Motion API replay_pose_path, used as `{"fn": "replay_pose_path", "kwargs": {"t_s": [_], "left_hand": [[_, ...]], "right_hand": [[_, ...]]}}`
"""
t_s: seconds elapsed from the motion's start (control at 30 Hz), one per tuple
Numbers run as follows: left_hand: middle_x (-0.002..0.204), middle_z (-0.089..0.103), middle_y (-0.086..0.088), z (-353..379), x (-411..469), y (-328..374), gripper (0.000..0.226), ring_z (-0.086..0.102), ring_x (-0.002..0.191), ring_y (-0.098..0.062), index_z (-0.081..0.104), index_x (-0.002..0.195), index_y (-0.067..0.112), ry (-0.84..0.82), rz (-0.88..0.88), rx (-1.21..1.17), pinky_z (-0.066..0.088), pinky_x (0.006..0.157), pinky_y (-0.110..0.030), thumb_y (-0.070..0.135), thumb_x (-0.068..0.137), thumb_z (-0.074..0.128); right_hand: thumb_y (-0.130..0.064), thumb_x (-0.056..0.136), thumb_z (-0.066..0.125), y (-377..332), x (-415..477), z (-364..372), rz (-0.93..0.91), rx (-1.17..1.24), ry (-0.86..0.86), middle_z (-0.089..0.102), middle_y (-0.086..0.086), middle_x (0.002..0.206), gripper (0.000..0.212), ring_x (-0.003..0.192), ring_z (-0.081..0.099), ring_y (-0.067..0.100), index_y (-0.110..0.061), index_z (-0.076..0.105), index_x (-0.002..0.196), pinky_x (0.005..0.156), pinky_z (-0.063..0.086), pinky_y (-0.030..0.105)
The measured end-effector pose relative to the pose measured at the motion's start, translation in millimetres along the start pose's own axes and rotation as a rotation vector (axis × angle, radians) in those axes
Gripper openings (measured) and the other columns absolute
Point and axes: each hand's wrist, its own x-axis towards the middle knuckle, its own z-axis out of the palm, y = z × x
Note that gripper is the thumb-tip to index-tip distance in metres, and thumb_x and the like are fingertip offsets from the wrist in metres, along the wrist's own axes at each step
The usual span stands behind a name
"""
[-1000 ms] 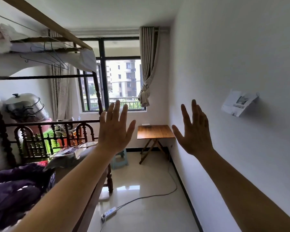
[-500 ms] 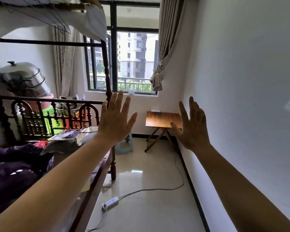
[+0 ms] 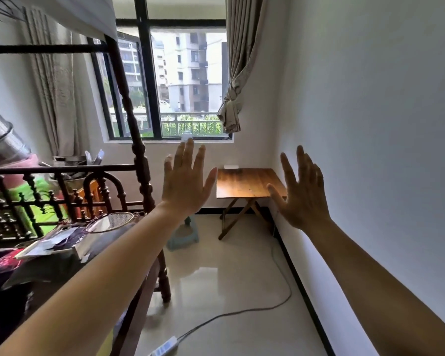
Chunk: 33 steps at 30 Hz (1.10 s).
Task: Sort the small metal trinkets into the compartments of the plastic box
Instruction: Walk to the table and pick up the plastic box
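I hold my left hand [image 3: 184, 187] and my right hand [image 3: 302, 196] up in front of me at arm's length, backs toward me, fingers spread wide and gripping nothing. The two hands are well apart, at about the same height. Between them, farther off, stands a small wooden folding table [image 3: 247, 182] against the far wall; my right thumb overlaps its right edge. A small white object [image 3: 231, 166] lies at the table's back edge, too small to identify. Just above my left fingertips is the window sill, with a small clear item [image 3: 186, 136] on it, and the window [image 3: 172, 80] beyond. A knotted curtain [image 3: 233, 109] hangs above the gap between my hands. To the left of my left hand rises the dark carved bed post [image 3: 136, 150], with a racket [image 3: 111, 222] lying on the cluttered bed below my left wrist. Beneath my left hand sits a pale green stool [image 3: 183, 236]; a cable [image 3: 242, 310] runs over the floor below my hands to a power strip [image 3: 163, 349]. The trinkets and the plastic box are nowhere in sight.
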Motion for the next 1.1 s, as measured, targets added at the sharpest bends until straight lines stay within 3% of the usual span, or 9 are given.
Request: {"fn": "replay_pose_path", "kwargs": {"t_s": [0.2,0.3,0.6,1.1], "left_hand": [[0.165,0.012,-0.015,93.1,93.5,-5.8,0.071,0.012,0.151,-0.033,0.024,0.155,0.014,-0.068,-0.016,0.046,0.015,0.118,-0.055,0.058,0.099,0.018],[0.164,0.017,-0.015,128.5,137.0,-18.0,0.071,0.016,0.150,-0.033,0.027,0.154,0.014,-0.040,0.003,0.062,0.017,0.117,-0.056,0.058,0.098,0.019],[0.163,0.020,-0.016,256.3,237.6,-88.3,0.071,0.018,0.149,-0.035,0.027,0.154,0.013,-0.056,-0.074,0.083,0.019,0.117,-0.055,0.057,0.098,0.020],[0.165,0.016,-0.012,499.7,488.9,-207.3,0.069,0.013,0.151,-0.031,0.026,0.154,0.016,-0.084,-0.089,-0.066,0.017,0.118,-0.056,0.057,0.098,0.021]], "right_hand": [[-0.064,0.096,0.033,65.6,91.7,94.4,0.047,0.060,-0.057,-0.003,0.015,0.168,0.079,0.152,0.011,0.040,-0.023,0.012,0.160,0.119,0.018,0.059],[-0.065,0.096,0.035,90.2,144.3,140.3,0.079,0.079,-0.055,-0.002,0.014,0.168,0.079,0.152,0.012,0.039,-0.025,0.010,0.160,0.119,0.019,0.059],[-0.066,0.096,0.036,106.4,256.4,304.8,-0.006,0.111,-0.151,-0.015,0.010,0.167,0.083,0.153,0.005,0.038,-0.028,0.000,0.160,0.120,0.011,0.056],[-0.062,0.096,0.038,155.6,478.6,559.0,0.049,0.101,-0.156,-0.012,0.011,0.168,0.082,0.152,0.009,0.040,-0.030,-0.003,0.160,0.118,0.015,0.056]]}}
